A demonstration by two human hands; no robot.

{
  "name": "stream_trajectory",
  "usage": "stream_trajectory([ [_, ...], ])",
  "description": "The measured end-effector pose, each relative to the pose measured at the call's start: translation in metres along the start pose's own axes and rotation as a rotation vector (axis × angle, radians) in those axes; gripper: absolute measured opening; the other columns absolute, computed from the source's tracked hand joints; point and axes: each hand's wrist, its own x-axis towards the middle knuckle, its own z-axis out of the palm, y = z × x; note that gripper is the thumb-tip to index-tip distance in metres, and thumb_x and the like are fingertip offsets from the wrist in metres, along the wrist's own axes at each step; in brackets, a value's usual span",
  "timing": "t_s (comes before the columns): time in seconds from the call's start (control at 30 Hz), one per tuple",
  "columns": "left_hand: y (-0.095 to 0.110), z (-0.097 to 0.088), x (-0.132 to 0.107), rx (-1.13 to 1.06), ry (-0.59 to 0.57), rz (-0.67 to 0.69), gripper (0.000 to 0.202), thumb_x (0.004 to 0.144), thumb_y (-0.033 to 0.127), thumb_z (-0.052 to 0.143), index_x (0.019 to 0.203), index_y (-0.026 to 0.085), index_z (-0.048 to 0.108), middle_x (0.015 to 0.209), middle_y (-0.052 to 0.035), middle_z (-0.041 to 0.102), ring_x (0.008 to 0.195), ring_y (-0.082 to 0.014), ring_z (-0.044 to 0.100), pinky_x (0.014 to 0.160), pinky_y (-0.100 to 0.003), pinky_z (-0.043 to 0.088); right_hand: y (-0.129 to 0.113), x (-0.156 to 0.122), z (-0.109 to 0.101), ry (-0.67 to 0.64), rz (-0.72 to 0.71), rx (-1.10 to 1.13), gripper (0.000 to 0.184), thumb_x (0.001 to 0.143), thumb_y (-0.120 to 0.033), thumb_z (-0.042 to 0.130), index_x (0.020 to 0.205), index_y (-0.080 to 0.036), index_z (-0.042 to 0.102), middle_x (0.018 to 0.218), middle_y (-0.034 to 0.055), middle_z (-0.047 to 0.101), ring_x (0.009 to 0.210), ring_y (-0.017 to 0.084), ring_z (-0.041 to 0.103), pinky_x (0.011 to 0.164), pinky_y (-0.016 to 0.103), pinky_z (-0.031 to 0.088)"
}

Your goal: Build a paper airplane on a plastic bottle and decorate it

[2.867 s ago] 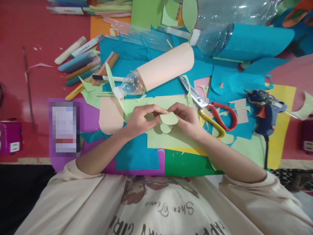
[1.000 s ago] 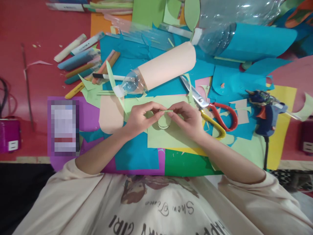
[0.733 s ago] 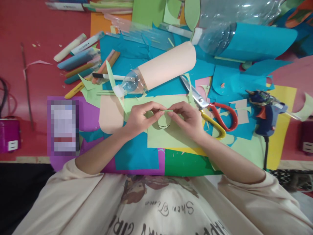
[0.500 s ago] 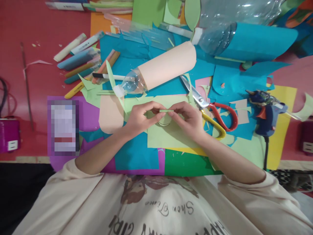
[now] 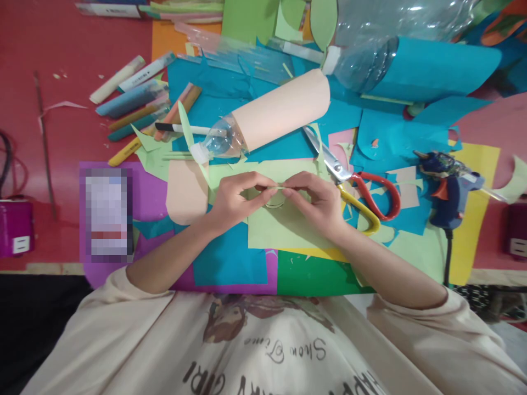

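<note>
My left hand (image 5: 242,198) and my right hand (image 5: 315,198) meet fingertip to fingertip, each pinching an end of a small strip of light green paper (image 5: 279,187). Only a thin edge of the strip shows between the fingers. Beneath them lies a pale green sheet (image 5: 284,230) with a curved line drawn on it. Just beyond my hands rests a plastic bottle (image 5: 284,112) wrapped in peach paper, tilted across the table. Scissors (image 5: 349,181) with red and yellow handles lie open to the right of my right hand.
A blue glue gun (image 5: 450,197) rests at the right, its cord running to the front edge. Several markers (image 5: 132,99) lie at the left, above a phone (image 5: 109,214). A blue-wrapped bottle (image 5: 436,71) lies at the back right. Paper scraps cover the middle.
The green strip has turned between my fingertips, so less of its face shows. Both hands otherwise hold nearly the same place; the other objects have not moved.
</note>
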Motion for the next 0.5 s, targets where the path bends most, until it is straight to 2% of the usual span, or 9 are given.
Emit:
stream_trajectory([
  [0.23, -0.0041, 0.0026, 0.0013, -0.019, 0.008, 0.15, 0.021, 0.092, 0.032, 0.062, 0.075, 0.019, 0.065, 0.069, -0.0019, 0.071, 0.063, -0.0109, 0.066, 0.062, -0.021, 0.053, -0.0018, -0.0006, 0.0009, -0.006, -0.041, -0.055, 0.015, 0.089, -0.033, 0.059, 0.08, -0.023, 0.063, 0.071, 0.0018, 0.067, 0.065, 0.014, 0.063, 0.061, 0.029, 0.052],
  [0.5, 0.0, 0.0009, -0.0013, 0.049, -0.016, 0.062, 0.011, 0.09, 0.027, 0.061, 0.083, 0.019, 0.065, 0.077, -0.0018, 0.073, 0.069, -0.0112, 0.068, 0.065, -0.02, 0.055, -0.0022, -0.0002, -0.0012, -0.014, -0.062, -0.093, 0.01, 0.089, -0.025, 0.058, 0.081, -0.023, 0.063, 0.074, 0.0019, 0.067, 0.067, 0.015, 0.062, 0.062, 0.03, 0.052],
])
